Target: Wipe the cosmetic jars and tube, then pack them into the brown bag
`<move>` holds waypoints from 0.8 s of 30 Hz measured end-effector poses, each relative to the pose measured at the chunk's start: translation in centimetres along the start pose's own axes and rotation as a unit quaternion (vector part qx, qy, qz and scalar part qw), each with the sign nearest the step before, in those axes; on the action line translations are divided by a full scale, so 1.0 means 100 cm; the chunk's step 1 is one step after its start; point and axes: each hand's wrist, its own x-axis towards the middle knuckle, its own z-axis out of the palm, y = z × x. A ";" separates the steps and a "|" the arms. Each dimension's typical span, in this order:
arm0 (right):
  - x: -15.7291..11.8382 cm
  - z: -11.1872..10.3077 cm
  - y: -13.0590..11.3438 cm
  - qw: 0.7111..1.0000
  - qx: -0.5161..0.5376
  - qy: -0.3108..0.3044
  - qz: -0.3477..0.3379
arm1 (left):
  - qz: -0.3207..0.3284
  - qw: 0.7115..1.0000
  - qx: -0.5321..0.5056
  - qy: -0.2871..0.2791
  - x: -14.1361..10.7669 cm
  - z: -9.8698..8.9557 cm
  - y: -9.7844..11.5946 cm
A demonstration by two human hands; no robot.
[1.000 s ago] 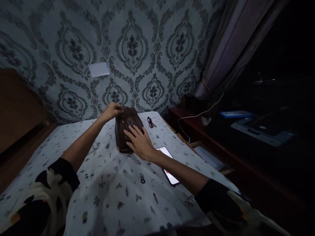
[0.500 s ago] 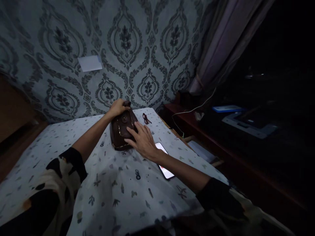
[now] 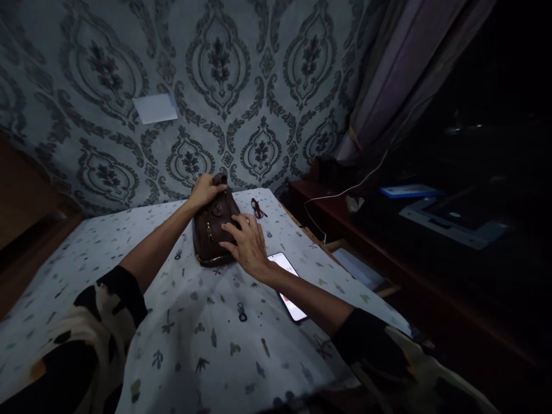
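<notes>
A dark brown bag (image 3: 209, 238) with gold-coloured zips lies on a white patterned cloth (image 3: 207, 310). My left hand (image 3: 206, 191) grips the bag's top end near its handle. Over the bag's right side rests my right hand (image 3: 248, 241), its fingers spread and the fingertips touching the front. A phone with a lit screen (image 3: 295, 307) lies partly beneath my right forearm. Dark-framed glasses (image 3: 258, 209) sit on the cloth to the right of the bag.
Patterned wallpaper (image 3: 219, 98) rises behind, with a pale card (image 3: 155, 108) on it. On the right are a dark desk (image 3: 336, 215), a white cable (image 3: 345, 189), a blue-edged item (image 3: 409, 191) and an open drawer (image 3: 357, 269). A curtain (image 3: 388, 75) hangs above.
My right hand's fingers have bent slightly and drawn closer together on the bag. My left hand keeps its hold. The view has shifted slightly.
</notes>
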 end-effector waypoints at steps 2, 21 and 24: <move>0.001 0.000 0.000 1.000 -0.001 0.003 -0.004 | 0.002 1.000 -0.007 -0.003 -0.001 0.000 0.001; -0.003 -0.010 0.004 0.998 0.055 0.006 -0.003 | 0.044 0.995 -0.051 -0.074 -0.014 -0.024 -0.001; -0.003 -0.011 -0.001 0.998 0.048 0.012 -0.029 | 0.044 0.994 -0.045 -0.086 -0.020 -0.040 -0.015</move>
